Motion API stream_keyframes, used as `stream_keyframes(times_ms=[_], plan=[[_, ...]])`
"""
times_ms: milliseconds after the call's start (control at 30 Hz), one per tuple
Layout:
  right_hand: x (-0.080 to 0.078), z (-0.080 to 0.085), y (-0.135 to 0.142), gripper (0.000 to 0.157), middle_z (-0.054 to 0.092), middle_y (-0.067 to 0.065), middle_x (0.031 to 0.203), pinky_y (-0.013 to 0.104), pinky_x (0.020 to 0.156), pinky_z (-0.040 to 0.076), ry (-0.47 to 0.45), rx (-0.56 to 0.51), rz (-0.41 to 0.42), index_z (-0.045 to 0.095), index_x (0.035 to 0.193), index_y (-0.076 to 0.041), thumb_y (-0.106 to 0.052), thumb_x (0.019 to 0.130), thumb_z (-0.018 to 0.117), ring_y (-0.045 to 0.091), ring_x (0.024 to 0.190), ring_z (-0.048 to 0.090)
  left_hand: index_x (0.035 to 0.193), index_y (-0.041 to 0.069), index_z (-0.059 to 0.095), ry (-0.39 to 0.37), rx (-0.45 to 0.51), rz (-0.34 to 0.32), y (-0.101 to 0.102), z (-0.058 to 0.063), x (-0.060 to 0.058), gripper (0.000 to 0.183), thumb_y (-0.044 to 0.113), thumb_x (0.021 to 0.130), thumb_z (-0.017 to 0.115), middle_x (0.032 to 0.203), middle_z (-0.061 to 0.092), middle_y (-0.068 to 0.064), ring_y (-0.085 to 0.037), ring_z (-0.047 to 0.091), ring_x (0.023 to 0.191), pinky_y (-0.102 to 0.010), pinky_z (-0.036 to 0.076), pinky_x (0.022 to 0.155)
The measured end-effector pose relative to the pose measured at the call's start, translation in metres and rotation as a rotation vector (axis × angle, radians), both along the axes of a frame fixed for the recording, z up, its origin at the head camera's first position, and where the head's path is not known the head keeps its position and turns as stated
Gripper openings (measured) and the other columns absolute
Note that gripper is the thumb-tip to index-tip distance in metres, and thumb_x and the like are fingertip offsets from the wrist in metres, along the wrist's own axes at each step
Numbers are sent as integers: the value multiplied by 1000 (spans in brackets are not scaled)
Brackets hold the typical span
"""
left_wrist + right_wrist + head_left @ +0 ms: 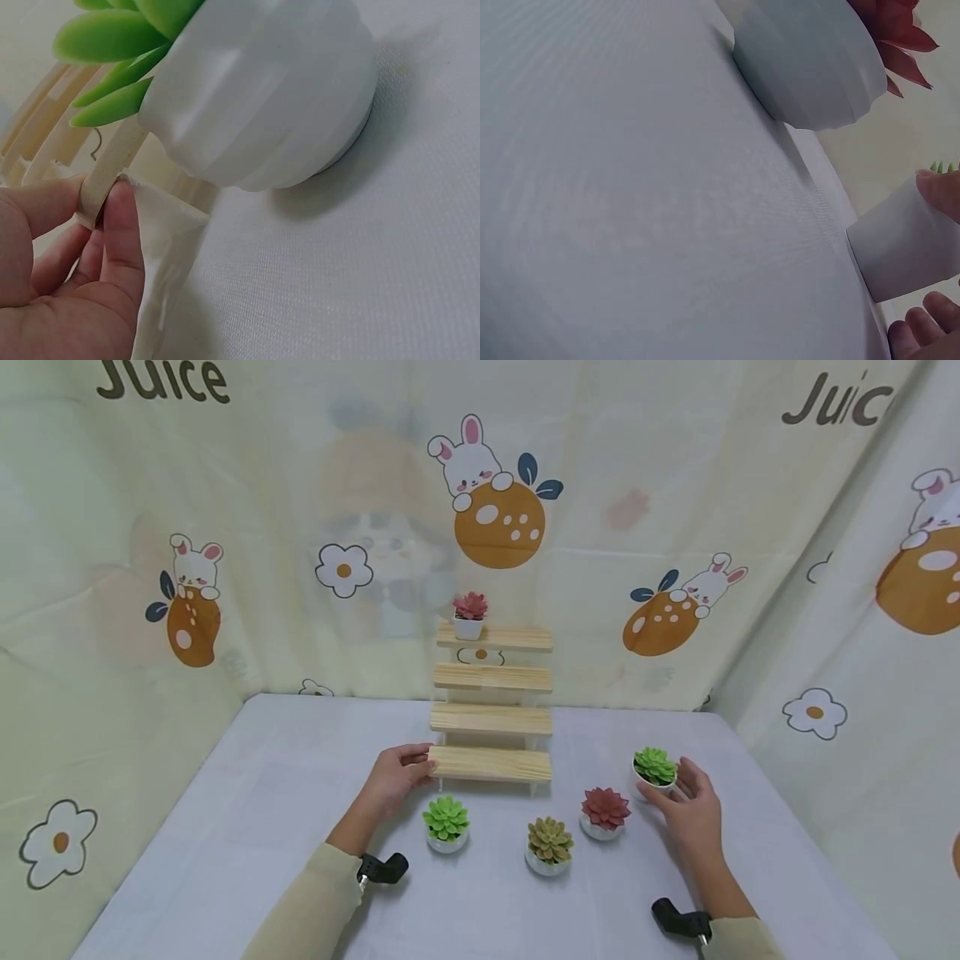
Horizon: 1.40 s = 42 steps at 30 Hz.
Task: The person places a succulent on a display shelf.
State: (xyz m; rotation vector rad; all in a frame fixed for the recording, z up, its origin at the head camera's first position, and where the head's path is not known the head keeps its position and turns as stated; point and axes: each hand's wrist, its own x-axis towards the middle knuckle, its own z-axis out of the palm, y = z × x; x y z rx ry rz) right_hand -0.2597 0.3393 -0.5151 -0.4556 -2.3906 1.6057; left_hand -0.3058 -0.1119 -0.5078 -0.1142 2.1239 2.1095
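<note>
My left hand (393, 779) pinches the left end of the lowest board on a four-tier wooden display stand (491, 763); the left wrist view shows thumb and fingers on that board end (112, 169). At the right, my right hand (695, 818) holds a green potted succulent (655, 767), thumb against its white pot (904, 244) and fingers around the far side. That pot stands on the table or very near it. Close to my left hand sits a bright green succulent (446, 820) in a white ribbed pot (262, 97). A red succulent (605, 810) stands left of my right hand.
An olive-yellow succulent (550, 841) in a white pot stands front of the stand. On the top board's left part is a pink succulent (469, 610) in a square pot. White cloth covers the table (300, 735); a printed curtain (577, 527) hangs behind and at the sides.
</note>
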Motion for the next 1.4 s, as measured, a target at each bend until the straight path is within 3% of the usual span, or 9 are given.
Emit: stream_keyframes(times_ms=[233, 467, 700, 800, 867, 1033, 1100, 1300, 1400], plan=[[-4, 1, -5, 101, 37, 12, 164, 41, 122, 38, -46, -24, -7, 26, 163, -16, -38, 84, 85, 28, 148, 42, 135, -5, 61, -1, -7, 1, -1, 0, 1, 40, 0, 96, 67, 119, 67, -21, -16, 69, 91, -34, 65, 85], [-5, 1, -6, 99, 40, 15, 162, 42, 123, 38, -50, -3, 3, 26, 163, -11, -35, 86, 84, 28, 148, 42, 135, -6, 60, -3, -3, -13, 0, -1, 0, 40, -1, 96, 67, 117, 68, -21, -16, 69, 90, -31, 65, 82], [-5, 1, -2, 95, 45, 13, 159, 13, 108, 47, -51, 11, -4, 33, 160, -9, -38, 85, 84, 26, 144, 47, 134, -6, 61, 4, 4, -10, 1, 0, -2, 39, -1, 96, 67, 116, 68, -20, -16, 69, 89, -30, 65, 81], [-6, 2, -2, 95, 45, 12, 159, 8, 103, 47, -44, 2, -7, 35, 159, -10, -38, 84, 85, 26, 144, 47, 134, -7, 61, 13, -1, -10, 0, 0, -1, 39, -2, 96, 66, 117, 68, -22, -17, 69, 89, -31, 65, 81], [-5, 4, -2, 95, 45, 12, 160, 11, 106, 47, -48, -3, -8, 35, 159, -11, -39, 84, 85, 26, 145, 46, 135, -7, 60, 11, -9, -10, 0, 0, -1, 39, -2, 96, 66, 117, 67, -22, -17, 69, 89, -31, 65, 81], [-3, 8, -2, 97, 40, 13, 162, 36, 120, 40, -63, 6, 4, 33, 160, -10, -42, 84, 85, 28, 149, 41, 136, -6, 60, -5, -19, -13, -1, 2, 1, 40, -1, 96, 66, 119, 66, -22, -18, 69, 92, -32, 65, 83], [-2, 11, -2, 98, 39, 13, 163, 40, 121, 38, -63, 12, 9, 33, 160, -10, -42, 84, 85, 29, 150, 39, 136, -6, 60, -7, -21, -13, -1, 2, 1, 41, -1, 96, 67, 120, 66, -22, -17, 69, 92, -31, 65, 83], [2, 23, -6, 95, 43, 12, 161, 11, 103, 48, -11, 14, 31, 37, 159, -12, -42, 83, 85, 30, 148, 43, 136, -7, 60, -9, -20, -16, -1, 4, 2, 40, -2, 96, 66, 120, 67, -23, -17, 69, 91, -31, 65, 83], [3, 32, -11, 94, 43, 14, 161, 3, 94, 49, 13, 14, 52, 37, 159, -12, -42, 83, 85, 31, 147, 44, 136, -7, 59, -7, -24, -21, -1, 4, 2, 40, -3, 97, 65, 121, 66, -24, -18, 69, 92, -31, 65, 83]])
